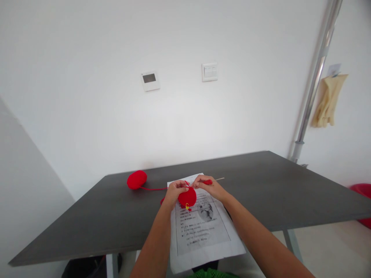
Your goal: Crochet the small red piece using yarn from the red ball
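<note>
My left hand is closed on a round red crochet piece that carries a small yellow stitch marker. My right hand pinches a crochet hook with a red grip and a pale shaft pointing right. The hook's tip meets the piece between my hands. A red strand runs left from my left hand to a ball of red yarn lying on the dark table. Both hands hover over a printed sheet of paper.
The printed sheet hangs over the table's near edge. A white wall with a small display panel and a light switch stands behind. A metal pole and pale gloves are at right; a red tub sits on the floor.
</note>
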{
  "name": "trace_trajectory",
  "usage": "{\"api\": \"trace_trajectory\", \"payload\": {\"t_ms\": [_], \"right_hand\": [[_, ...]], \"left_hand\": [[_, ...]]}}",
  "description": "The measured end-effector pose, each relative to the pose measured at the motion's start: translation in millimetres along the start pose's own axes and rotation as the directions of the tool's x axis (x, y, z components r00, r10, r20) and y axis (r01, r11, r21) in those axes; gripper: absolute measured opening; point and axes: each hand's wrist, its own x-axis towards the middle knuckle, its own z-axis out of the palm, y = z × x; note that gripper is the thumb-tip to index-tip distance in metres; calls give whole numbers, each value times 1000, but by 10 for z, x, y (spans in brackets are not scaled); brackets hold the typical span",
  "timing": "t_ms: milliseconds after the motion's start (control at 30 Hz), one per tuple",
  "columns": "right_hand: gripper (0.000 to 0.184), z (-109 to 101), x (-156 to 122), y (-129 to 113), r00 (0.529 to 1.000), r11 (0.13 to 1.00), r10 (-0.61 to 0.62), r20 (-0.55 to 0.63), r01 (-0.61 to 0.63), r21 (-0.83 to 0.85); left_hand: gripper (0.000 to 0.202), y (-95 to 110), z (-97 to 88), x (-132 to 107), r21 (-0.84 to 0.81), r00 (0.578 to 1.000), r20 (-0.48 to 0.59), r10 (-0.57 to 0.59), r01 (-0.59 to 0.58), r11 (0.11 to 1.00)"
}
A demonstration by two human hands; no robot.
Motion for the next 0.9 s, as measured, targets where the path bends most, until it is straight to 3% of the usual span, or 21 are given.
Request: {"api": "trace_trajectory", "payload": {"t_ms": [200, 467, 800, 900], "right_hand": [[15, 13, -3, -11, 999, 983, -42, -20, 37, -177], [19, 107, -13, -27, 994, 900, -105, 2, 96, -425], [19, 258, -1, 49, 930, 647, -308, 201, 360, -672], [19, 271, 9, 94, 919, 619, -336, 204, 379, -687]], "left_hand": [[16, 32, 29, -18, 76, 998, -43, 48, -45, 996], [16, -32, 8, 39, 159, 987, -103, 124, -107, 982], [15, -38, 17, 62, 283, 966, -104, 235, -198, 939], [14, -51, 33, 65, 294, 962, -91, 257, -220, 930]]}}
